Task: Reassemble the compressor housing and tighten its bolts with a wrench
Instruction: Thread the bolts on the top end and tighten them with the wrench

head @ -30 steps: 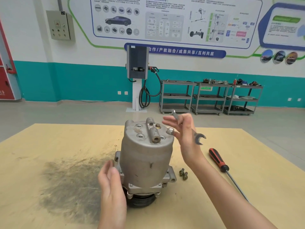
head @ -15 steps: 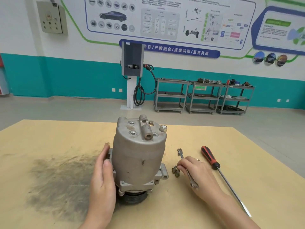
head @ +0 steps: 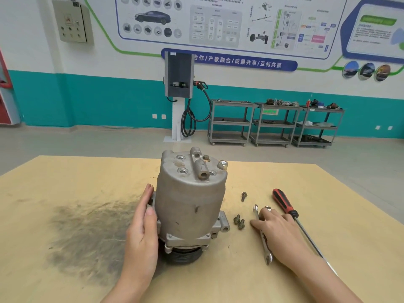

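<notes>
The compressor housing (head: 192, 202) stands upright at the frame's centre on the surface (head: 65, 182), its shell already seated over the base. The left hand (head: 142, 235) rests flat against its left side, fingers straight. Right of centre, the right hand (head: 277, 230) lies over the wrench (head: 265, 248), fingers relaxed, not gripping it. Three loose bolts (head: 239, 221) lie between housing and wrench, so bolting appears mostly undone; how many bolts are already fitted cannot be told. A screwdriver (head: 284, 203) lies further right.

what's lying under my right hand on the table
A slim silver open-ended wrench lies flat on the yellow wooden table under the right hand. Both ends stick out; its middle is covered.
</notes>
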`<state>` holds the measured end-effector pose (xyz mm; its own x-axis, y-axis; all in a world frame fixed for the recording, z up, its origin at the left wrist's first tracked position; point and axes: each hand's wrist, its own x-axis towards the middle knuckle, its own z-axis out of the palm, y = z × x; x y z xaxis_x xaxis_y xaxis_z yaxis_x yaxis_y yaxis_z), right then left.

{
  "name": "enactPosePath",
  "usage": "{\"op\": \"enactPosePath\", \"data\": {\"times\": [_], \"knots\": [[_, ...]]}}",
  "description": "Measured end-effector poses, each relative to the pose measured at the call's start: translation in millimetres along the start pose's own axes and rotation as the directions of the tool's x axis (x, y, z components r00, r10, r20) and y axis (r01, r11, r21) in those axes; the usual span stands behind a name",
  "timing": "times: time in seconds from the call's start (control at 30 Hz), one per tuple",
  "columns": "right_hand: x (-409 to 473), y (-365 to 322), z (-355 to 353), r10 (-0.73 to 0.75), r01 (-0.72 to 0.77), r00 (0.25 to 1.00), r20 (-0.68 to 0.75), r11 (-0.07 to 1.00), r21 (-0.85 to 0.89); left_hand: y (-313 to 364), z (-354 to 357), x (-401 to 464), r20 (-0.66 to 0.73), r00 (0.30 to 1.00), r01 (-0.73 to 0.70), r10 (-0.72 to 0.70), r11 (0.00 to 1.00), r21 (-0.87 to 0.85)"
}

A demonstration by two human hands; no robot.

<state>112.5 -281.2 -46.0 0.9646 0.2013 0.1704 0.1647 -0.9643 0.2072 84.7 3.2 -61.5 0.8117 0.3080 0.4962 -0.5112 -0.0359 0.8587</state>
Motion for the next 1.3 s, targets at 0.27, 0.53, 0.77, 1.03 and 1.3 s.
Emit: {"op": "enactPosePath", "data": {"times": [0.27, 0.53, 0.77, 1.03, 1.3], "knots": [[0.1, -0.6, -0.9, -0.025, 0.025, 0.999, 0.041, 1.000, 0.001, -1.1, -0.4, 0.4, 0.003, 1.000, 0.008, -0.008, 1.000, -0.006], [-1.3, -0.6, 0.8, -0.062, 0.061, 0.995, 0.078, 0.998, 0.016, -3.8, -3.4, 2.5, 0.013, 1.000, -0.001, 0.001, 1.000, 0.018], [0.8, 5.4, 6.4, -0.060, 0.061, 0.995, 0.084, 0.998, -0.002, -2.0, -2.6, 3.4, 0.012, 1.000, -0.001, 0.001, 1.000, 0.020], [1.0, 13.4, 13.7, -0.103, 0.100, 0.992, 0.079, 0.994, 0.030, 1.4, -1.8, 2.1, 0.007, 1.000, -0.011, 0.011, 0.999, 0.041], [5.3, -0.2, 14.1, 0.035, -0.016, 0.985, -0.167, 0.993, 0.116, 1.3, -0.8, 1.4, 0.002, 1.000, 0.008, -0.008, 1.000, 0.004]]}}
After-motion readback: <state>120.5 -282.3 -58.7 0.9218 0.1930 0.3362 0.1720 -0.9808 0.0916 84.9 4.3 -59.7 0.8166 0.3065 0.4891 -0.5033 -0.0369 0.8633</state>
